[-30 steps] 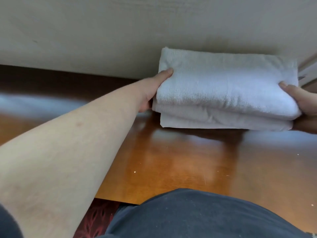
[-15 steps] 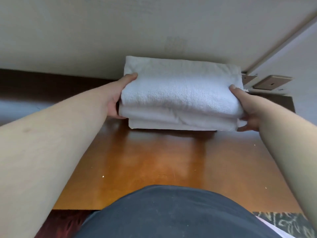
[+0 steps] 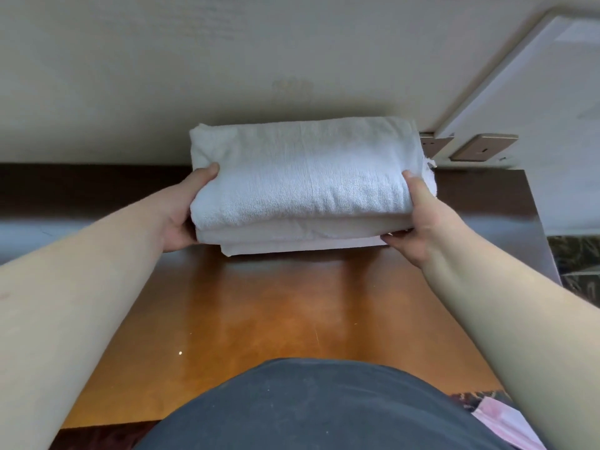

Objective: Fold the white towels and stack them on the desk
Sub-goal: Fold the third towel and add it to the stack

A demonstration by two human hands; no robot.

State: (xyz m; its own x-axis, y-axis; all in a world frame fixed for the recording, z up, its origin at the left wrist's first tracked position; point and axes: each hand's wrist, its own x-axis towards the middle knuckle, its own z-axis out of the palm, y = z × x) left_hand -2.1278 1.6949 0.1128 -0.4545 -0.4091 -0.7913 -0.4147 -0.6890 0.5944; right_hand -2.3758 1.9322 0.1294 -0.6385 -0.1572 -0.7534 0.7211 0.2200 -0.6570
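At the left edge your bare left forearm reaches in over the glossy brown desk (image 3: 292,319), and your left hand (image 3: 185,216) grips the left end of the stack of white towels (image 3: 302,183). Its thumb lies curled over the top towel's corner, while the palm and the other fingers go down beside and beneath the stack, where most of them are hidden. The stack stands at the far side of the desk, close in front of the beige wall (image 3: 227,60); whether its back touches the wall cannot be told. Three folded layers show at the near face: a thick rounded one on top, a second under it, and a thinner bottom one whose edge sticks out a little toward you on the wood. Your right hand (image 3: 418,222) holds the right end the same way, thumb pressed on the top towel and fingers curled in under the lower layers. Behind that corner of the stack, two bronze-coloured wall plates (image 3: 483,147) sit low on the wall. Nearest you, your dark shirt (image 3: 308,407) fills the bottom of the view, with a bit of pink cloth (image 3: 500,423) at the lower right.
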